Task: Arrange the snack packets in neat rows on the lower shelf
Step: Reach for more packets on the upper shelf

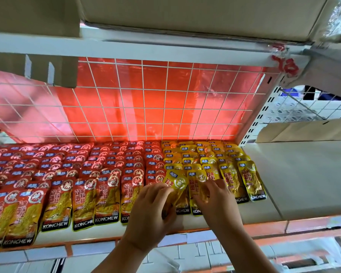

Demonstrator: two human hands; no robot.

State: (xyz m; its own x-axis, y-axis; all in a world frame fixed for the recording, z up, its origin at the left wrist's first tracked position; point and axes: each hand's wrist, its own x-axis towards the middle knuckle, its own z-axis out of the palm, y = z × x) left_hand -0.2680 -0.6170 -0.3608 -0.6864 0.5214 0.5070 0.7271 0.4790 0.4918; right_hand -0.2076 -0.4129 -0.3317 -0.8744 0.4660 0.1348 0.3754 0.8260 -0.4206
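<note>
Rows of red snack packets (83, 186) cover the left and middle of the white lower shelf (295, 186). To their right lie rows of yellow snack packets (207, 158). My left hand (150, 213) grips a tilted yellow packet (176, 186) at the front of the leftmost yellow row. My right hand (217, 201) has its fingers curled on the front yellow packet (197, 186) of the neighbouring row. Both hands hide the lower parts of these packets.
A white wire grid (146, 99) backed by red foil closes the rear. The upper shelf edge (126, 46) with cardboard boxes (195, 14) hangs overhead. The shelf's right part is bare white. An orange front lip (303, 225) runs along the edge.
</note>
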